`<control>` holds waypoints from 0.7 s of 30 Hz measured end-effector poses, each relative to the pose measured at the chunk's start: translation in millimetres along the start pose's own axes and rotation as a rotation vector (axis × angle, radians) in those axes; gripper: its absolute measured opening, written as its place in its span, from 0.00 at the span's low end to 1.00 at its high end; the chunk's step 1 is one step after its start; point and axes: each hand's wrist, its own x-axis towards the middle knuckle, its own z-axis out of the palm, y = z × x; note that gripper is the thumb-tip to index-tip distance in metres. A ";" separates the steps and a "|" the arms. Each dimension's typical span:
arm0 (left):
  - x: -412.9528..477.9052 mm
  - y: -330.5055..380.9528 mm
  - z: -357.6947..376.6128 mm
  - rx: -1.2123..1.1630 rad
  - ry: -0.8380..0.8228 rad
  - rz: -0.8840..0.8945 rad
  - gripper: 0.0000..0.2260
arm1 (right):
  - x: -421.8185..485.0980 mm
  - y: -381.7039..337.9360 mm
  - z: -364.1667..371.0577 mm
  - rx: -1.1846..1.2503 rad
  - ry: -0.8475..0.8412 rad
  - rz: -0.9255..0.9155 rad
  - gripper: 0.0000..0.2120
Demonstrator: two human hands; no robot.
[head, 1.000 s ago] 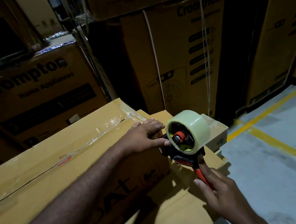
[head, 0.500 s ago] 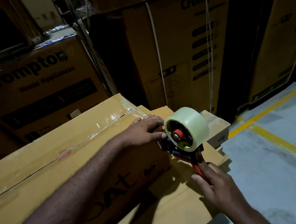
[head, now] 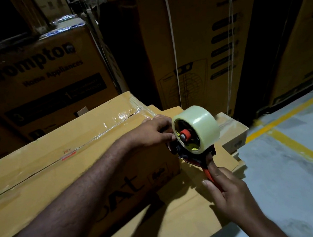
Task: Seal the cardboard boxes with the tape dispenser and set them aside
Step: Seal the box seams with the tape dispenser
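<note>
A long cardboard box (head: 45, 172) lies in front of me with clear tape along its top seam. My left hand (head: 151, 133) rests on the box's right end corner, fingers curled over the edge beside the tape dispenser (head: 194, 139). The dispenser carries a pale tape roll (head: 202, 124) and sits against the box's end face. My right hand (head: 229, 194) grips its red handle from below.
The box sits on a flat cardboard sheet (head: 184, 218). A small carton (head: 233, 136) stands just behind the dispenser. Tall printed cartons (head: 201, 42) and a stack on the left (head: 37, 84) wall in the back. Grey floor with yellow lines (head: 294, 146) lies to the right.
The dispenser and both hands stay at the box's right end; the dispenser has shifted only slightly. The camera has tilted a little.
</note>
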 end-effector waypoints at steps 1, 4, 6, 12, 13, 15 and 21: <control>-0.9 2.7 -0.9 0.010 -0.008 0.001 0.21 | 1.2 3.1 -3.2 -0.038 -0.019 -0.021 0.37; -2.0 8.5 -1.5 0.041 -0.009 0.009 0.25 | 7.5 18.0 -14.7 -0.163 -0.093 -0.062 0.43; -1.5 8.6 -0.4 0.043 -0.005 0.003 0.26 | 10.7 19.5 -20.0 -0.164 -0.124 -0.048 0.44; 0.7 0.1 3.6 -0.038 0.023 -0.040 0.23 | 11.9 9.7 -16.3 -0.028 -0.072 -0.030 0.40; 0.8 0.8 3.2 -0.027 0.023 -0.036 0.23 | 11.1 7.7 -16.0 -0.066 -0.070 -0.040 0.42; 1.8 3.1 2.5 -0.015 0.027 -0.032 0.23 | 6.6 3.9 -13.5 -0.101 -0.054 -0.055 0.43; -0.9 0.5 13.2 0.225 0.169 -0.005 0.22 | -14.5 -16.4 9.3 0.096 -0.116 0.100 0.43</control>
